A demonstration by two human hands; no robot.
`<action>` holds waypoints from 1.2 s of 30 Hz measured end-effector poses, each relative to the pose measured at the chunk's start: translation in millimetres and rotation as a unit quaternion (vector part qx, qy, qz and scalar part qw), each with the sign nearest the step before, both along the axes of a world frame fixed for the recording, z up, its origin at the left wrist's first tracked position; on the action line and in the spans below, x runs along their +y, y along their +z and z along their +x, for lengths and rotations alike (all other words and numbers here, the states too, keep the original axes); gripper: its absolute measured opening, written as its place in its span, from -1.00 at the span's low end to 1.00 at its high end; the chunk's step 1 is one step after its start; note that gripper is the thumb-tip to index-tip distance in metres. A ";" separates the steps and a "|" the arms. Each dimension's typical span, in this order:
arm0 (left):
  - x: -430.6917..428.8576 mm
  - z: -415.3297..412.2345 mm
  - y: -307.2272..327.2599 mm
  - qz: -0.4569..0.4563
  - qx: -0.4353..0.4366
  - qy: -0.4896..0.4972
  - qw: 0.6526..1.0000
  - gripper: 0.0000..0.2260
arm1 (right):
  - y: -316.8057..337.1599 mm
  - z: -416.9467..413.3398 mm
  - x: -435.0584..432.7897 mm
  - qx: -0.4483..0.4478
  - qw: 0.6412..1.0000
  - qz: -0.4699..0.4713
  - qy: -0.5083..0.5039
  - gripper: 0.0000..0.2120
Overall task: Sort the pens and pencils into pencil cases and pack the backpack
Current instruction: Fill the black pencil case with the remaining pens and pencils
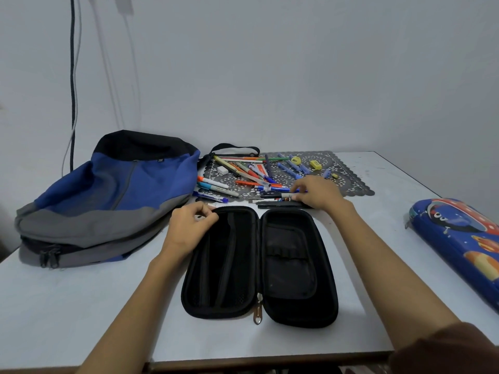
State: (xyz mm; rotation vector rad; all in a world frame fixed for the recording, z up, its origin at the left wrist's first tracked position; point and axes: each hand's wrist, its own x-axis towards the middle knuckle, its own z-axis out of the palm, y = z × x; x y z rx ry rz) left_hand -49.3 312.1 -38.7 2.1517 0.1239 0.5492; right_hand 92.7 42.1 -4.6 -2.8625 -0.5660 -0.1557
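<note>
Barely begun, I judge: the black pencil case [291, 265] lies opened flat at the near middle of the bench [81, 306]. Both halves look empty. Its long axis runs near to far, with the zip pull at the near end. The left grip [189, 225] pinches the case's far-left rim. The right grip [316, 193] curls its fingertips round a dark pen [278, 196] just beyond the case's far edge; that pen lies left to right. The other pens [251, 171] lie loose on the lace mat [351, 182]. The blue pencil case [459, 238], at the right, is closed, and the backpack [108, 198], at the left, seems not yet packed.
</note>
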 end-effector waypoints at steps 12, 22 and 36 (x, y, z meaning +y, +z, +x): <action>2.1 -0.9 -2.0 0.018 -0.009 -0.008 1.000 -0.85 | 8.1 7.6 6.1 0.031 0.991 0.129 0.013 -0.95; 3.2 0.2 -4.0 0.005 -0.010 -0.014 1.000 -0.79 | 11.6 -2.0 -7.4 0.133 0.981 0.089 0.113 -0.86; 3.3 -0.2 -3.9 0.008 -0.011 -0.016 1.000 -0.80 | 27.2 -1.1 -11.3 0.119 0.974 0.184 0.059 -0.86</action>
